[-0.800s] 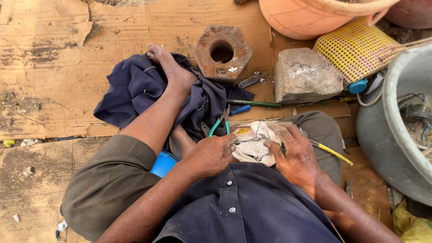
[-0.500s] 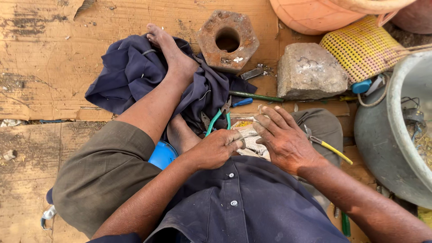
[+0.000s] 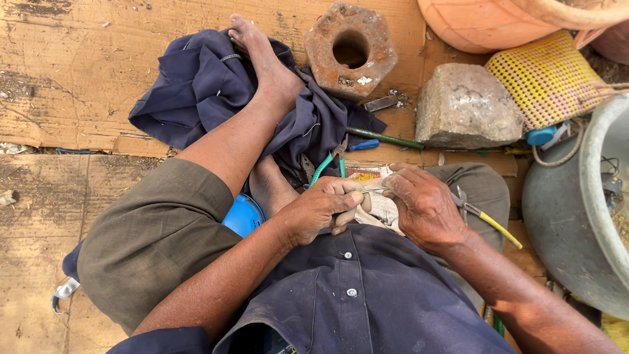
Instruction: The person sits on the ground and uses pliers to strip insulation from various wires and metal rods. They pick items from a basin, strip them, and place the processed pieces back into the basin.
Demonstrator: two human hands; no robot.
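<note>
Both the left hand (image 3: 321, 208) and right hand (image 3: 422, 204) are pinching a crumpled pale rag (image 3: 380, 210) between their clenched fingers over the lap, likely snagging on the green-handled pliers (image 3: 325, 164) just beyond.

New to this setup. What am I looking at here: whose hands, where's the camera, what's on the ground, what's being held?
There is no machine. The single view comes from a camera worn on a person's head, looking down at their own lap as they sit on flattened cardboard.

The left hand and right hand meet over the lap, both gripping a crumpled pale cloth or paper bundle. What is inside it cannot be made out.

Around them: a dark blue garment under the outstretched bare foot, a rusty hexagonal metal block with a round hole, a rough stone, green-handled pliers, a yellow-handled tool on the right thigh, a yellow woven basket, an orange tub, and a grey metal basin.
</note>
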